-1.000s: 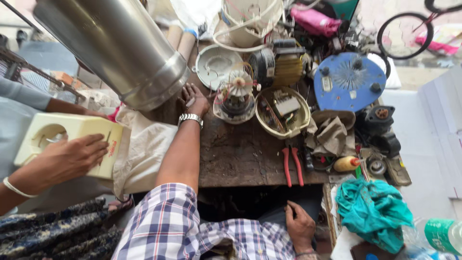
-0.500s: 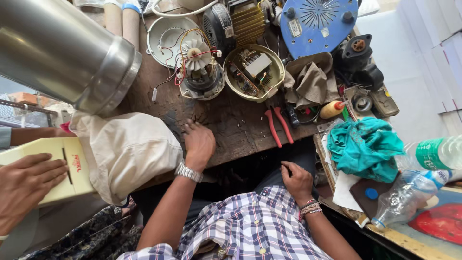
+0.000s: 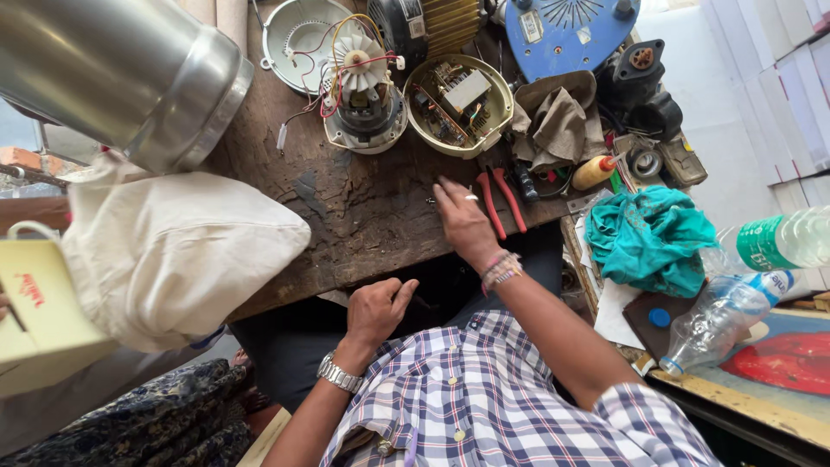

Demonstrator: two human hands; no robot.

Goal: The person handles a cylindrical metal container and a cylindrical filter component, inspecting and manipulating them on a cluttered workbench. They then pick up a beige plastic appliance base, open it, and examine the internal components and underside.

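The right hand (image 3: 462, 220) lies flat on the dark wooden tabletop (image 3: 363, 207), fingers spread wide, holding nothing. Just beside its fingertips lie the red-handled pliers (image 3: 500, 201); I cannot tell if a finger touches them. A tiny dark bit sits on the wood by the fingertips, too small to make out.

The left hand (image 3: 376, 310) is at the near edge of the tabletop, fingers curled loosely. Its grip looks empty, but the fingertips dip into the dark space under the edge, so I cannot tell for sure.

A big shiny metal can (image 3: 121, 73) lies on its side at the top left, and the edge of the view cuts it off. A bulging cream cloth bag (image 3: 173, 251) covers the left of the tabletop and hides what is under it. A pale yellow box (image 3: 39, 311) with a small red mark on its side pokes in from the left, half cut off.

Farther back sit a small motor with a white fan and coloured wires (image 3: 363, 91) and a round cream shell with a circuit board inside (image 3: 458, 104). A blue round cover (image 3: 566, 35) is cut off at the top.

To the right lie a teal cloth (image 3: 648, 238), a clear bottle with a blue cap (image 3: 722, 316), and another bottle with a green label (image 3: 782, 242).
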